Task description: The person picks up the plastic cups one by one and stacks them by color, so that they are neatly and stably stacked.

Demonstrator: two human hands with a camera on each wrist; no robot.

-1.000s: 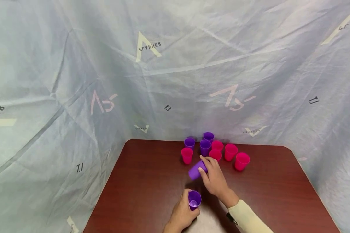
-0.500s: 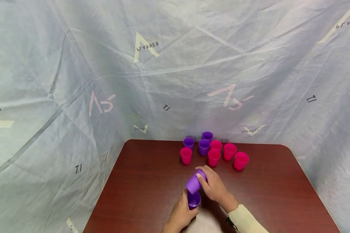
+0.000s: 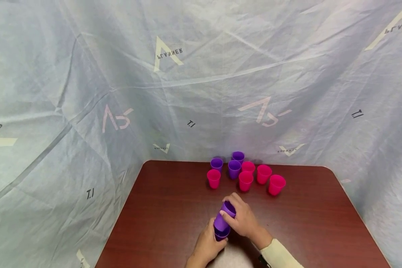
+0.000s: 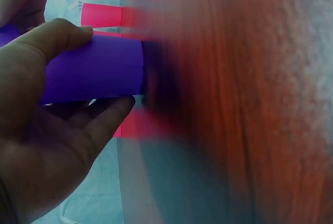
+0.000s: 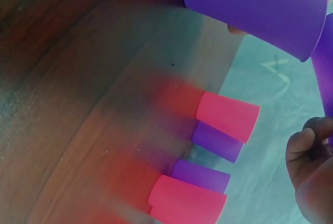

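Note:
My left hand (image 3: 207, 243) grips a purple cup (image 3: 222, 236) low over the table near its front. In the left wrist view this cup (image 4: 99, 70) stands upright, thumb on one side and fingers on the other. My right hand (image 3: 243, 219) holds a second purple cup (image 3: 223, 222), tilted, its mouth up and to the right. The base of this second cup sits at or just inside the lower cup's mouth; how deep is hidden. At the edge of the right wrist view, the second cup (image 5: 324, 73) meets the lower cup's (image 5: 250, 16) rim.
Several more cups stand upright toward the back of the brown table (image 3: 160, 208). Among them are purple ones (image 3: 234, 170) and pink ones (image 3: 245, 181), with one pink cup (image 3: 214, 179) at the left. A grey printed cloth (image 3: 201, 93) hangs behind the table.
My right hand has come down toward me, bringing its cup from above and behind to the lower cup's mouth. That cup has turned more upright. The left hand has barely moved.

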